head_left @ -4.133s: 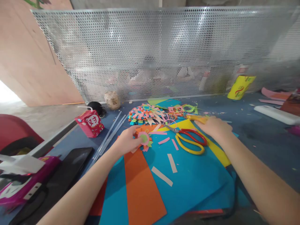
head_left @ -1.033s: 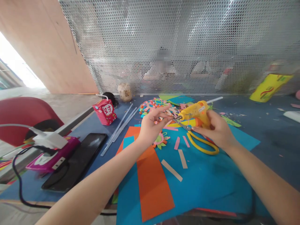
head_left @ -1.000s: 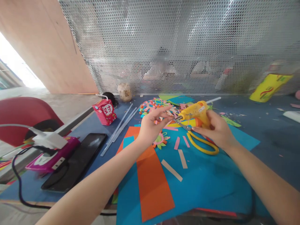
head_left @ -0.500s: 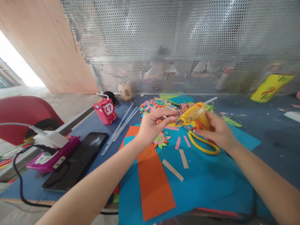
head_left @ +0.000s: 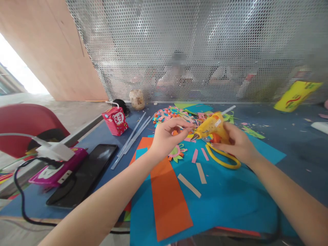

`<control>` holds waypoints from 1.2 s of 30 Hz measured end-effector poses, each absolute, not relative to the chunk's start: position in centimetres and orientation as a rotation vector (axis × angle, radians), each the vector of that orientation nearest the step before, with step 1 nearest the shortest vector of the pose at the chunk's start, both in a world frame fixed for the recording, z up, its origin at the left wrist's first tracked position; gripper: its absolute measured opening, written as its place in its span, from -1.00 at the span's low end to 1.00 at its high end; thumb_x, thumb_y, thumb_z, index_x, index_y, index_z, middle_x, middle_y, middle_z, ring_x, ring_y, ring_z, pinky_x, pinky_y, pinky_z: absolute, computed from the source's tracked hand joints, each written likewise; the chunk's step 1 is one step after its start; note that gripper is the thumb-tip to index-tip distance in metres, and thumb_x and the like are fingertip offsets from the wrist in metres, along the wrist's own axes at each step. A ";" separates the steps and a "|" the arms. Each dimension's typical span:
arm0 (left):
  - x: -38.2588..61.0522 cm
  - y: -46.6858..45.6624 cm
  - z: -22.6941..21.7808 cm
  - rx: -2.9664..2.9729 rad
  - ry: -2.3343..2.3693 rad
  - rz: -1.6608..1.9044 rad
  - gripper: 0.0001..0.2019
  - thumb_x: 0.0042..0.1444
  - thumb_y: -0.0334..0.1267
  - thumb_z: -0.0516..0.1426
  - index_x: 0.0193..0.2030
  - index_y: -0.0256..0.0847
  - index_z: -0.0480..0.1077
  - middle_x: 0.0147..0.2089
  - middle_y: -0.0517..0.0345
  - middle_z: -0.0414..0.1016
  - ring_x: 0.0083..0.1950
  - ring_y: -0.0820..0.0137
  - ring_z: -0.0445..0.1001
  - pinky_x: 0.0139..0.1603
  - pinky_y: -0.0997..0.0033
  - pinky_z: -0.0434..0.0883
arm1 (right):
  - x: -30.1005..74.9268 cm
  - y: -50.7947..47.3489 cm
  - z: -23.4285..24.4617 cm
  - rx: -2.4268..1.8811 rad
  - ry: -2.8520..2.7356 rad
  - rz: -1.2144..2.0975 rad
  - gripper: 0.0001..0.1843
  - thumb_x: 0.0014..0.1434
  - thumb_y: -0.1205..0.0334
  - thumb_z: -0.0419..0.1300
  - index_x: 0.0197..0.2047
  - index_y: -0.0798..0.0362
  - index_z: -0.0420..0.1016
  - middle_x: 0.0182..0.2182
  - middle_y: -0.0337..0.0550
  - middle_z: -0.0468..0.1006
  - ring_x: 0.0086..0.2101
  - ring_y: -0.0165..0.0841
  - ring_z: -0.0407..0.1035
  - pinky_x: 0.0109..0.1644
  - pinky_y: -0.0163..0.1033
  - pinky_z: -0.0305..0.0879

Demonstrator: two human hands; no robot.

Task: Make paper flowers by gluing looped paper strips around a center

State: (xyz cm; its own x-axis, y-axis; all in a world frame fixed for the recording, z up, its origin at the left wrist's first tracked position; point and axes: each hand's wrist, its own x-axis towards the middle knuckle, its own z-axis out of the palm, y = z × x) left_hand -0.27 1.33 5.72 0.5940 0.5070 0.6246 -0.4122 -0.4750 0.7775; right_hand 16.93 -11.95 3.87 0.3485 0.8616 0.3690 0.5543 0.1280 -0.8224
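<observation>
My right hand [head_left: 237, 141] grips a yellow hot glue gun [head_left: 211, 125], its nozzle pointing left and down. My left hand [head_left: 166, 136] is raised just left of the nozzle, fingers curled with thumb and fingertips pinched together; what they hold is too small to make out. Below my left hand a small paper flower [head_left: 177, 152] lies on the blue paper sheet [head_left: 225, 194]. Yellow-handled scissors [head_left: 222, 160] lie under my right hand. An orange sheet [head_left: 166, 198] lies across the blue one.
A pile of finished paper flowers [head_left: 170, 114] sits behind my hands. Glue sticks [head_left: 132, 136], a red drink carton [head_left: 115, 120], a black phone [head_left: 84, 174] and a pink power strip [head_left: 57, 167] are to the left. Pink paper strips [head_left: 200, 172] lie about. A perforated metal screen [head_left: 179, 51] closes the back.
My right hand picked up the glue gun and has tilted its nozzle lower toward my left fingers. My left hand left the paper flower on the sheet and rose to the nozzle.
</observation>
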 end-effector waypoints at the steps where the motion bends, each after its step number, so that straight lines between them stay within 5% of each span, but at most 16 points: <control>1: -0.3 1.4 5.7 1.748 0.089 1.083 -0.94 -0.04 -0.37 0.17 -0.39 -0.21 0.47 -0.32 0.11 0.54 -0.25 0.40 0.48 -0.26 0.40 0.44 | 16.9 -12.0 3.9 -1.549 -1.334 0.370 -0.45 -0.13 0.10 0.31 -0.06 -0.01 0.28 -0.16 -0.11 0.44 -0.19 -0.18 0.38 -0.19 -0.13 0.39; 14: -0.2 1.2 6.0 1.665 0.197 0.992 -0.95 -0.09 -0.36 0.19 -0.43 -0.22 0.48 -0.34 0.10 0.56 -0.26 0.40 0.51 -0.27 0.42 0.46 | 17.1 -12.4 3.7 -1.635 -1.468 0.359 -0.53 -0.10 0.15 0.28 -0.09 -0.02 0.30 -0.27 -0.15 0.41 -0.28 -0.23 0.34 -0.38 -0.24 0.35; 36: 0.0 1.4 5.1 1.674 0.153 0.913 -0.92 -0.10 -0.33 0.22 -0.39 -0.21 0.48 -0.30 0.08 0.52 -0.23 0.37 0.49 -0.20 0.36 0.47 | 16.9 -12.4 3.9 -1.678 -1.493 0.288 -0.54 -0.10 0.14 0.28 -0.10 -0.02 0.32 -0.24 -0.11 0.42 -0.20 -0.13 0.34 -0.34 -0.19 0.36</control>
